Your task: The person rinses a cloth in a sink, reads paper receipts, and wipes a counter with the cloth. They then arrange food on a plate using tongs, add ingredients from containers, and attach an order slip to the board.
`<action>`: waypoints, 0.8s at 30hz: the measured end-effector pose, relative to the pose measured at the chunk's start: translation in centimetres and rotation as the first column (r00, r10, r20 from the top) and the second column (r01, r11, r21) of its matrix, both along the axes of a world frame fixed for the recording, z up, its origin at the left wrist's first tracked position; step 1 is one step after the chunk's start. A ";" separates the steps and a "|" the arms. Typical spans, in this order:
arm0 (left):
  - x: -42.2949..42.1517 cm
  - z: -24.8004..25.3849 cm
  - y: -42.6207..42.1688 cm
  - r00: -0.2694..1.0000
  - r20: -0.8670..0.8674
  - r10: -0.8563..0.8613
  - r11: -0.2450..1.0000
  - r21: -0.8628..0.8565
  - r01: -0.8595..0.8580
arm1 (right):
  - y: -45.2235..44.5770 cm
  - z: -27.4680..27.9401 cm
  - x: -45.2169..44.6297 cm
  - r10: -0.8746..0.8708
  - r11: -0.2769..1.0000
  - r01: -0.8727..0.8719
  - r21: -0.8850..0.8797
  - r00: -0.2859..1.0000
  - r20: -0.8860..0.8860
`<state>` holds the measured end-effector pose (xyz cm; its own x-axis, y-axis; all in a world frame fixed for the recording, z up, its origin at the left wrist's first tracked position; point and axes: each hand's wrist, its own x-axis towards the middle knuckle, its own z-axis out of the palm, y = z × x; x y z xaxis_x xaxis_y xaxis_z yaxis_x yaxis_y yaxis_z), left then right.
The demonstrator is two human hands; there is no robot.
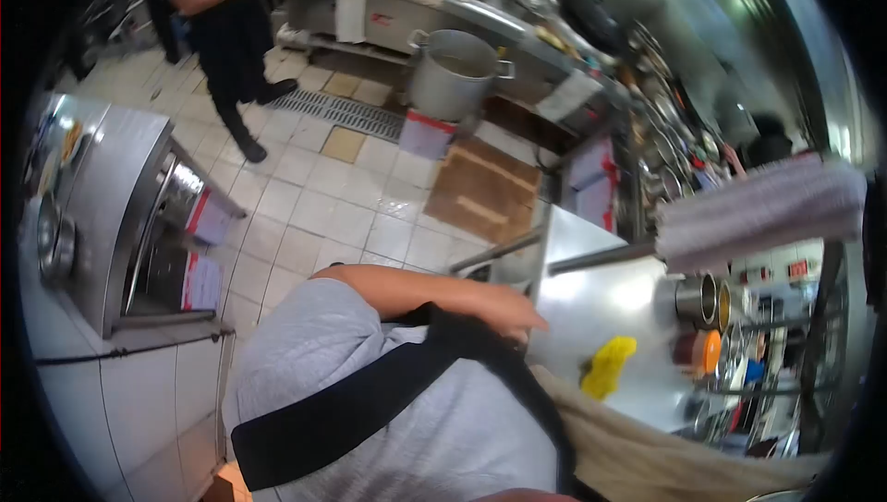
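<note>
My left arm bends across the front of my black apron. My left hand is beside the edge of a steel counter; its fingers are blurred and partly hidden, so any grip cannot be made out. On the counter, a short way from that hand, lies a crumpled yellow cloth or sponge. A beige cloth spreads along the counter's near side, against my apron. Only a sliver of skin shows at the bottom edge; my right hand is outside the picture.
Metal pots and an orange-lidded container stand on the counter. A striped towel hangs over a bar. Across the tiled floor are a large stockpot, a brown mat and a drain grate. A co-worker stands upper left.
</note>
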<state>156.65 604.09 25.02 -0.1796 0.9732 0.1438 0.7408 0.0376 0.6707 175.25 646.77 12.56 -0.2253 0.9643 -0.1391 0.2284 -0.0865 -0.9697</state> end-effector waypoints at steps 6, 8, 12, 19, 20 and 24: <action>-3.8 -4.1 -19.1 0.863 -0.016 0.505 0.816 -0.317 -0.483 | -12.5 -7.0 -14.0 0.501 0.847 -0.444 -0.292 0.851 0.158; -4.1 -5.4 -24.8 0.811 -0.058 0.582 0.744 -0.366 -0.560 | -16.8 -9.1 -18.1 0.642 0.746 -0.550 -0.376 0.745 0.184; -3.4 -4.8 -35.3 0.636 -0.092 0.766 0.551 -0.413 -0.725 | -25.2 -13.8 -27.6 0.851 0.515 -0.720 -0.465 0.494 0.177; 4.7 -5.2 -49.7 -0.028 -0.110 0.993 -0.065 -0.347 -0.936 | -47.1 -10.5 -47.1 0.999 0.036 -0.937 -0.346 0.021 0.046; 6.0 -4.8 -51.2 -0.136 -0.131 0.982 -0.176 -0.376 -0.910 | -51.4 -9.8 -48.6 1.000 -0.021 -0.916 -0.400 -0.015 -0.017; 9.8 -4.9 -56.1 -0.536 -0.153 0.830 -0.555 -0.319 -0.768 | -66.2 -10.2 -53.0 0.953 -0.226 -0.790 -0.570 -0.300 0.038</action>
<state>166.45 547.97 20.09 -0.7019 -0.6966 -0.1485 -0.6605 0.5586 0.5018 122.22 580.54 2.31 -0.6201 -0.4046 -0.6722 0.5185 0.4317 -0.7381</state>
